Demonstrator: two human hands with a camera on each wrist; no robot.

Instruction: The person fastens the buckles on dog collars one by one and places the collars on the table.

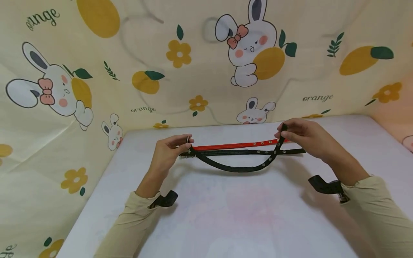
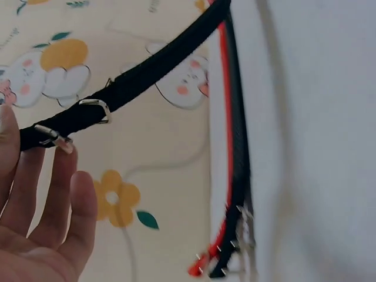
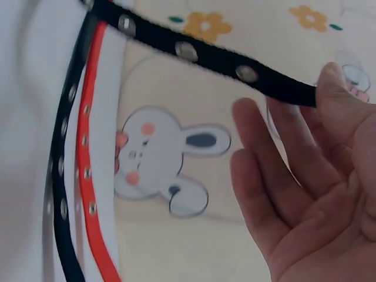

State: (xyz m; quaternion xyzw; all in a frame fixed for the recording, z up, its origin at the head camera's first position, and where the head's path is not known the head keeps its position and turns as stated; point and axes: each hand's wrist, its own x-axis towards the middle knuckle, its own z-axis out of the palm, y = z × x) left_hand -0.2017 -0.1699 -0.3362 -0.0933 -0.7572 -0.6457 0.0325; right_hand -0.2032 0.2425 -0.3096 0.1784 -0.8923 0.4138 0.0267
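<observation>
Between my two hands a black collar (image 1: 238,169) hangs in a sagging curve above the table. My left hand (image 1: 166,152) pinches its buckle end; in the left wrist view a metal buckle (image 2: 54,138) and a ring (image 2: 97,108) show near the fingers. My right hand (image 1: 306,136) pinches the other end, a strap with metal eyelets (image 3: 187,51). Behind the held collar, a second black collar (image 1: 226,152) and a red collar (image 1: 222,146) lie stretched out side by side, their buckles at the left and eyelets towards the right.
The white table (image 1: 226,215) runs back to a cream cloth (image 1: 200,64) printed with rabbits, oranges and flowers. The same cloth hangs along the left side. Black wrist mounts (image 1: 166,199) stick out from both sleeves.
</observation>
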